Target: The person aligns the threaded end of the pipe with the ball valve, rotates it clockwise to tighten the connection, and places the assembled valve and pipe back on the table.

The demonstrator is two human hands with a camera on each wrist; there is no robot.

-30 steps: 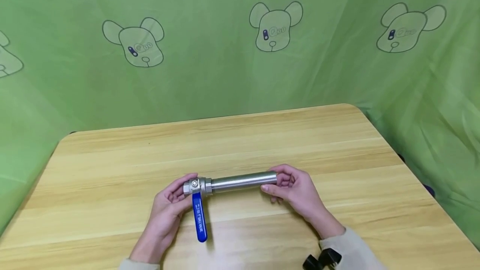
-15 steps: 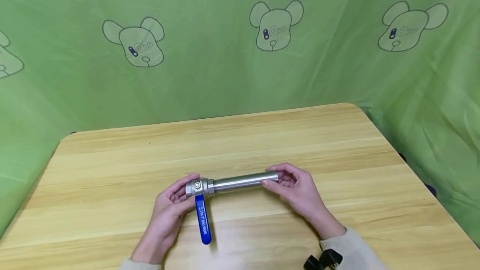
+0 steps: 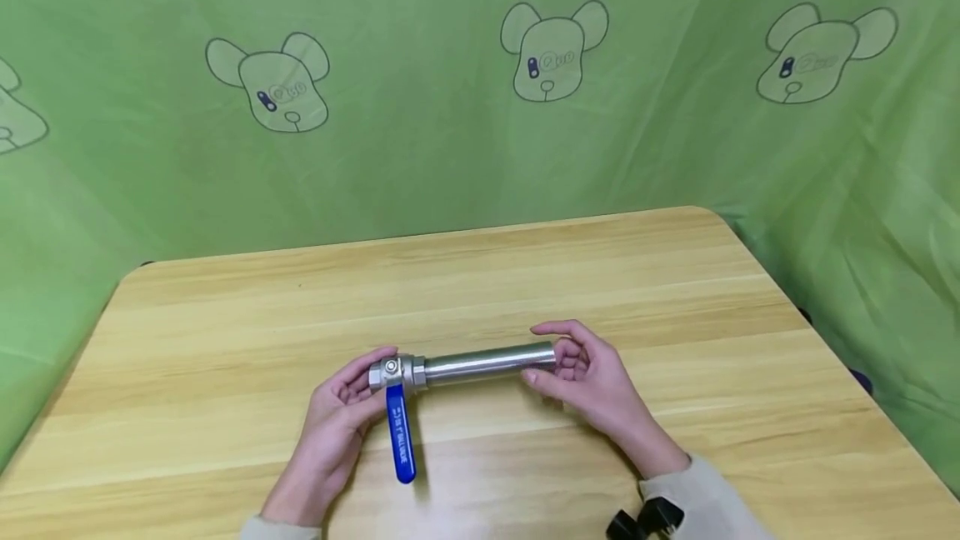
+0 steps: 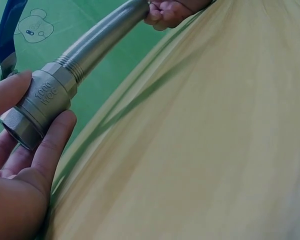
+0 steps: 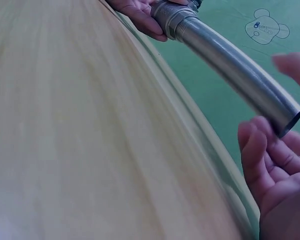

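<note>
My left hand (image 3: 337, 415) grips a steel ball valve (image 4: 47, 95) between thumb and fingers at its outer end. The valve's blue lever handle (image 3: 401, 436) points toward me. A steel pipe (image 3: 480, 362) runs rightward from the valve's other end, with some threads showing at the joint in the left wrist view. At the pipe's free end is my right hand (image 3: 588, 377), its index finger raised off the pipe and its thumb spread below. The right wrist view shows the open pipe mouth, with the other fingers (image 5: 277, 150) loosely bent close under it.
Valve and pipe are held over a wood-grain table (image 3: 225, 332) with rounded far corners. A green curtain (image 3: 420, 148) printed with mouse-like heads hangs behind it. A black device (image 3: 648, 519) sits at the right sleeve.
Half a second ago my right fingers held the pipe's end; now they have loosened and the index finger has lifted. The lever end swung a little right, then back left.
</note>
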